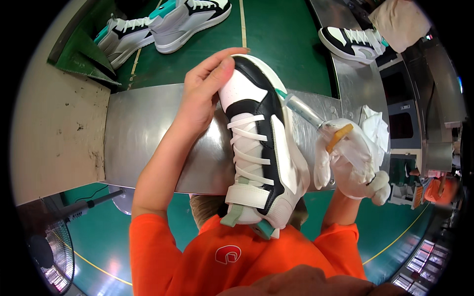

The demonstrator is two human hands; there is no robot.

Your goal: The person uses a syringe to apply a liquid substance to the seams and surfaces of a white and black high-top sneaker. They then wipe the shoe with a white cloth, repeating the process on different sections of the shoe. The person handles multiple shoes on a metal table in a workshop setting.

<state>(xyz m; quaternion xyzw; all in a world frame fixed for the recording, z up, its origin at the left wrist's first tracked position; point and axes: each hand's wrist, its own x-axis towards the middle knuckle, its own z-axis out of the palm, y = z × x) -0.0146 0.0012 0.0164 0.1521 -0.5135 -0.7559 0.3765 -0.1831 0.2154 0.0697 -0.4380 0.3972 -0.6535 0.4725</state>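
Observation:
A white, black and grey high-top sneaker (pixel 249 148) with white laces is held up in front of my chest, toe pointing away and heel toward me. My bare left hand (pixel 205 89) grips it by the left side of the toe, thumb on the upper. My right hand (pixel 348 160), in a white glove, is closed round a clear syringe (pixel 305 111). The syringe's green tip meets the edge between sole and upper on the right side of the toe. A tan strip (pixel 339 137) lies across the gloved fingers; whether it is pinched there I cannot tell.
Below the sneaker runs a metal worktop (pixel 143 133), with a green belt (pixel 281 24) beyond. Two similar sneakers (pixel 190 24) stand far left, another sneaker (pixel 350 44) far right. White cloth (pixel 377 129) lies behind the glove. A fan (pixel 59 251) is at lower left.

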